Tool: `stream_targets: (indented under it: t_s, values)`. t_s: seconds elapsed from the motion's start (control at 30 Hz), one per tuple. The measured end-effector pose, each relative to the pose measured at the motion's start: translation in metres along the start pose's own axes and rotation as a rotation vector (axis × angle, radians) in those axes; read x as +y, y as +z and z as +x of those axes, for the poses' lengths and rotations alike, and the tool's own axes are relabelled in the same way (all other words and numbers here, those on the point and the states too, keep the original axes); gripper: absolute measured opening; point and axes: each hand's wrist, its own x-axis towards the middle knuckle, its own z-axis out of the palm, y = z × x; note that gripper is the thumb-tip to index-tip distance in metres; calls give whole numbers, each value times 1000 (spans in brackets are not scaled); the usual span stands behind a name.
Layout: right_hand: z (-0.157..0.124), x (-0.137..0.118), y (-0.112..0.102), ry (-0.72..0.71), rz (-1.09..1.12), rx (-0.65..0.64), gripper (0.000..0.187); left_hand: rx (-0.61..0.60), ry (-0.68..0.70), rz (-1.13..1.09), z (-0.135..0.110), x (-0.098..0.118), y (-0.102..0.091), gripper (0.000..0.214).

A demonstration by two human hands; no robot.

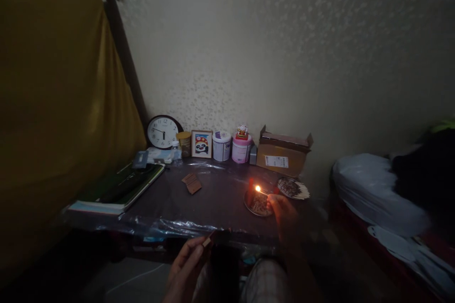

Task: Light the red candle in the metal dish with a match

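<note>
My right hand [279, 204] pinches a burning match [262, 192], its bright flame at the left end. The flame is beside a red candle [250, 188] standing on a round metal plate [257, 212] strewn with dark bits. I cannot tell whether flame and candle wick touch. Low in front of the table's edge, my left hand [187, 262] is closed on a small matchbox [206, 242], mostly covered by the fingers. Right of the plate lies a pile of matches [294, 188] with dark heads and pale sticks. A second red object [276, 190] shows behind my right hand.
A folded brown cardboard piece [192, 183] lies on the dark, plastic-covered table [213, 203]. Along the wall stand a clock [163, 131], a framed panda picture [202, 144], two tins [222, 147] and a cardboard box [283, 156]. Large green books [119, 187] lie at left.
</note>
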Motion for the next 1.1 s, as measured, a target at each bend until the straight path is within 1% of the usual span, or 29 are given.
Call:
stream_targets:
  t_s: [0.13,0.3,0.4,0.5,0.57,0.67,0.8,1.1]
  values:
    - [1,-3,1,13,-11,0,26,-2,20,30,0,0,0,33]
    - [3,-5,2,30,-20,-6,27,4,0,23,-3,2,1,33]
    - [5,-5,3,46,-28,-26,27,-17,8,31,0,0,-3,32]
    - [7,-7,6,60,-44,-60,24,-50,18,40,4,-4,-9,29]
    - [7,-10,8,70,-48,-79,21,-42,23,44,5,-6,-11,29]
    - [6,-16,11,83,-50,-90,25,-25,24,33,5,-6,-10,29]
    - [4,-21,11,98,-58,-85,28,-44,28,31,2,-3,-9,26]
    - [16,-16,12,162,-53,-80,25,-9,20,60,2,-1,-11,32]
